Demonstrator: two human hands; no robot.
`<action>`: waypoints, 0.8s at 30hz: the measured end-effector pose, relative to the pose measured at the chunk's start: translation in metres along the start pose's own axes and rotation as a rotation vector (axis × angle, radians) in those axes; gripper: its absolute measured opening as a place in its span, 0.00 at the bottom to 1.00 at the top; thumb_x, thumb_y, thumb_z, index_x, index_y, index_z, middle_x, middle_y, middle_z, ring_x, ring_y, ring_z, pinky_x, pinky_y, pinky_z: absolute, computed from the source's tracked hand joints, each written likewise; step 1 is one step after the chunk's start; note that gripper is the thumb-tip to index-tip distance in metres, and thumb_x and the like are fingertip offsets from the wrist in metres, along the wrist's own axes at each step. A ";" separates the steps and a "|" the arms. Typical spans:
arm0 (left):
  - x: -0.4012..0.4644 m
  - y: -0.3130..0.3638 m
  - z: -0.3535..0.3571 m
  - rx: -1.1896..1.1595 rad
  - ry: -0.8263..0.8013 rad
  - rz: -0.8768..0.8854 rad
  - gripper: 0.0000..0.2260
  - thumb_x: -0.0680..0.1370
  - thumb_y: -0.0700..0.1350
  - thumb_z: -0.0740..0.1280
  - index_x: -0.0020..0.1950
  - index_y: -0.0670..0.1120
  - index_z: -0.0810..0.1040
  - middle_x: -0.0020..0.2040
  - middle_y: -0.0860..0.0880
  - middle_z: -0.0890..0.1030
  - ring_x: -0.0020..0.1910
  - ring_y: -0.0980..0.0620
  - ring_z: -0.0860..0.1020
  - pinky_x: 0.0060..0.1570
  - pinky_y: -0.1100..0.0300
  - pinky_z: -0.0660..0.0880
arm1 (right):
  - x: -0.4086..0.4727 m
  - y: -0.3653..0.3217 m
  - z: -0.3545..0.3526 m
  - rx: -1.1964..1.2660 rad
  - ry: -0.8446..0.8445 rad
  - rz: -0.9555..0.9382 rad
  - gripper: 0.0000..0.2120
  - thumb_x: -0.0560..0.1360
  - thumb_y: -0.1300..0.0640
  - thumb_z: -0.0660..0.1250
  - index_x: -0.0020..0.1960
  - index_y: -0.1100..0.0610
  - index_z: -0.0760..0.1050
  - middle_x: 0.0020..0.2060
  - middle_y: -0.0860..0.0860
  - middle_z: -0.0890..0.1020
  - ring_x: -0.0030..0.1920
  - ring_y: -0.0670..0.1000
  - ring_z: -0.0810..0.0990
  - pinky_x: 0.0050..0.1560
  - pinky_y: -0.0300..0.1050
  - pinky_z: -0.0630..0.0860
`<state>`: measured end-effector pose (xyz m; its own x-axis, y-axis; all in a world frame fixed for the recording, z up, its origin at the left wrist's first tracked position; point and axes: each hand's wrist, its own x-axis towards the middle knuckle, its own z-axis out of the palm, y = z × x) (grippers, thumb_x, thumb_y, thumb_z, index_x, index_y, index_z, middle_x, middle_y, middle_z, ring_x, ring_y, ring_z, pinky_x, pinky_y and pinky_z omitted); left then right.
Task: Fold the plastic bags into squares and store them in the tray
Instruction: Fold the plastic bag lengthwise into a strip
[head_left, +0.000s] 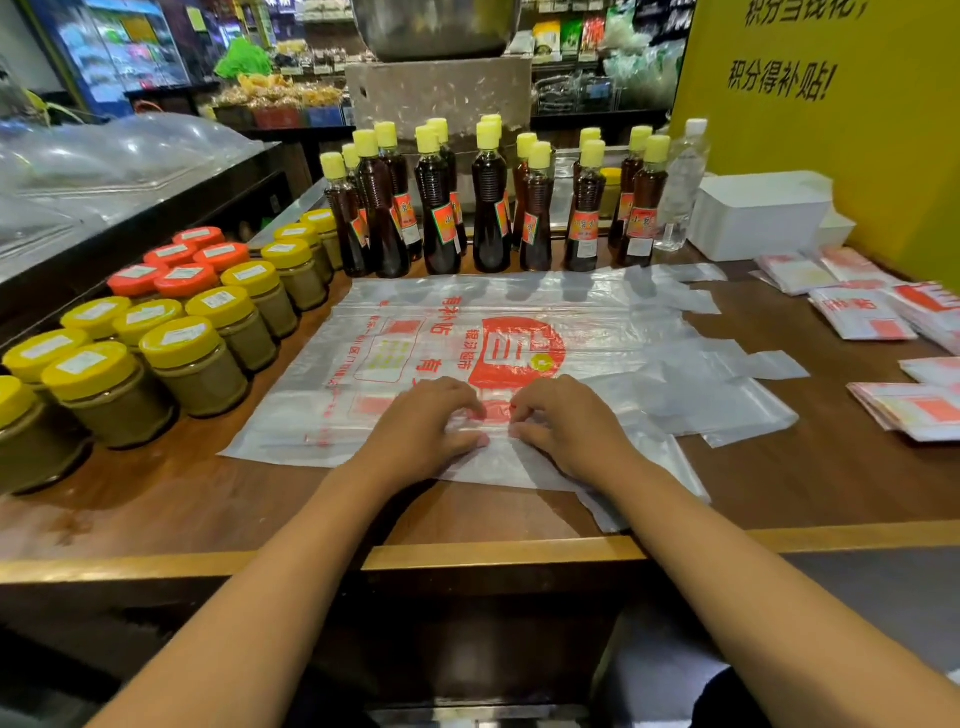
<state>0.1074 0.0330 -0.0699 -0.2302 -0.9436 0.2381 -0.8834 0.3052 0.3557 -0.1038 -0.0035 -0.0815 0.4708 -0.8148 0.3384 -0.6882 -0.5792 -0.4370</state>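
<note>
A large clear plastic bag with red print lies flat on the brown counter, its handles pointing right. My left hand and my right hand sit side by side on the bag's near edge, fingers curled, pinching the plastic between fingertips and thumbs. Several bags folded into squares lie at the right, with more folded bags nearer the right edge. A white tray stands at the back right.
Jars with yellow lids and orange lids crowd the counter's left side. Dark bottles with yellow caps line the back, beside a clear water bottle. A yellow sign rises at the right. The counter's wooden front edge runs below my hands.
</note>
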 end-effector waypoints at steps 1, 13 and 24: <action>-0.002 -0.004 0.002 -0.074 -0.010 -0.004 0.12 0.76 0.52 0.74 0.58 0.52 0.83 0.65 0.54 0.79 0.65 0.55 0.74 0.65 0.55 0.70 | -0.001 0.002 -0.002 0.044 -0.024 0.016 0.02 0.73 0.52 0.75 0.45 0.48 0.82 0.48 0.43 0.82 0.50 0.48 0.76 0.52 0.52 0.75; -0.011 -0.008 0.006 -0.126 0.057 0.054 0.02 0.78 0.47 0.73 0.48 0.51 0.86 0.59 0.56 0.82 0.57 0.60 0.75 0.57 0.59 0.73 | -0.002 -0.008 -0.009 -0.093 -0.129 -0.039 0.02 0.76 0.54 0.72 0.45 0.48 0.81 0.47 0.43 0.80 0.47 0.46 0.74 0.49 0.49 0.77; -0.001 -0.008 0.018 0.124 0.116 -0.096 0.10 0.82 0.54 0.63 0.45 0.50 0.74 0.49 0.53 0.72 0.50 0.50 0.70 0.49 0.52 0.69 | 0.005 -0.024 0.002 -0.196 -0.065 0.144 0.16 0.79 0.46 0.66 0.37 0.54 0.74 0.37 0.50 0.77 0.38 0.52 0.75 0.36 0.48 0.69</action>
<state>0.1078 0.0291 -0.0892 -0.0998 -0.9444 0.3133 -0.9444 0.1891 0.2691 -0.0836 0.0057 -0.0714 0.3901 -0.8923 0.2273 -0.8418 -0.4457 -0.3045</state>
